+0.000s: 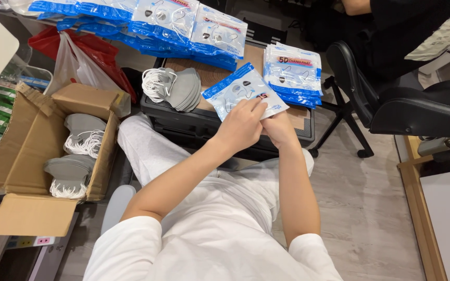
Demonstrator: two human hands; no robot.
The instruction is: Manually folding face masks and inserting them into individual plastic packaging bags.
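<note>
While pinched between both hands above the near edge of a black case (194,125), sits one flat blue-and-white mask packet (240,89), tilted, left hand (241,126) with fingers closed on its near edge, right hand (278,128) gripping beneath, its fingers mostly hidden behind the left. Just left of the packet, on the case top, one loose stack of grey masks (179,88) with white ear loops. Just right, one neat pile of filled packets (294,74), near the case's right edge. Far behind, a long overlapping row of more packets (147,23), too many to count. At left, touching the knee, one open cardboard box (22,151) holding two bundles of grey masks, its raised flap crowding the left arm's side. Beyond it, one red plastic bag (87,49). At right, one black office chair (391,104) with another person seated, its base close to the case; bare wooden floor (360,208) between leaves open room on the right.
</note>
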